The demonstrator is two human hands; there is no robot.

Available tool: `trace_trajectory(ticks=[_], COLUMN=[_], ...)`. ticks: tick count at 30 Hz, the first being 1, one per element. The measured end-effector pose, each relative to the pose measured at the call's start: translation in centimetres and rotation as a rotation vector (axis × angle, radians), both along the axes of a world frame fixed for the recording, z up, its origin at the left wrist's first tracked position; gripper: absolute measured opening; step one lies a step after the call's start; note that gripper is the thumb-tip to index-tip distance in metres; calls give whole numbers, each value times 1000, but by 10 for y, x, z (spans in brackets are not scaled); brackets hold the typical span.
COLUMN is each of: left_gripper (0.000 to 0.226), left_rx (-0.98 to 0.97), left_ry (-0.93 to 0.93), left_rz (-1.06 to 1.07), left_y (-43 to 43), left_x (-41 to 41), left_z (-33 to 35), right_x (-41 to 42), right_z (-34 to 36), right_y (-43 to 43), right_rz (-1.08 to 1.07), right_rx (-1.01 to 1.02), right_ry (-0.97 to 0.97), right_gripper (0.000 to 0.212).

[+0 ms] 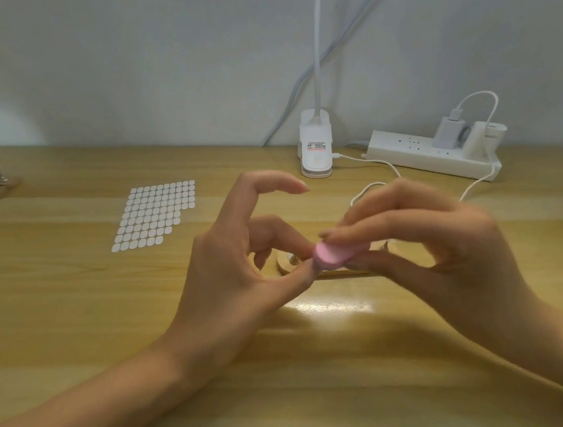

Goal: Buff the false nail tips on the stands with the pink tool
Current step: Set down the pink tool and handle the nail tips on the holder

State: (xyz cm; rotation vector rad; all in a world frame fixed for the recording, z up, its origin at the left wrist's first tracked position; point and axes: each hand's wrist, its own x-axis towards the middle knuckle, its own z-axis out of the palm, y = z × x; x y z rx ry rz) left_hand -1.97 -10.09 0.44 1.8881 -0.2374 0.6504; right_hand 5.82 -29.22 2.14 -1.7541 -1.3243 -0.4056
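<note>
Tool: the pink tool (334,255) sits at the centre of the frame, just above the table (79,313), with its rounded pink end facing left.
Right hand: our right hand (420,236), blurred, is clamped on the tool, with fingers over the top and the thumb beneath.
Left hand: our left hand (240,267) has thumb and middle finger closed together right at the tool's pink end, and the index finger is raised and bent. We cannot tell what they pinch, if anything.
Stand: a pale wooden stand (286,266) shows under the fingers; the tips themselves are hidden from us.
Handling: we judge the tool light, its face gritty and slightly soft. It is best held by its long sides, as now, with the end left free. We judge the tips thin, springy and easily knocked loose, so we steady the stand low and press lightly.
Writing: the lamp clip (316,153) in the upper middle carries a label with red and dark print, too small for us to read. The grey lettering on the white block (489,136) at the strip (414,157) is also illegible.
Other: a sheet of white stickers (155,216) lies left of centre.
</note>
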Motion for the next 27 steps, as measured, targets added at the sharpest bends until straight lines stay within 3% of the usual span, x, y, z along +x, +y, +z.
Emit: trace_trajectory(ticks=[9, 20, 23, 27], left_gripper=[51, 55, 56, 56], left_rx=[56, -20, -24, -30], left_ry=[-40, -8, 10, 11], left_rz=[-22, -45, -63, -43], left_y=[-5, -6, -8, -8], left_x=[-2, 0, -1, 0], left_z=[1, 1, 1, 2], right_x=[-5, -3, -9, -2], right_z=[-3, -3, -7, -2], right_y=[-2, -4, -1, -4], right_rz=[23, 4, 77, -6], right_rx=[-29, 51, -16, 81], right_ry=[-48, 53, -23, 48], right_gripper=[14, 20, 19, 20])
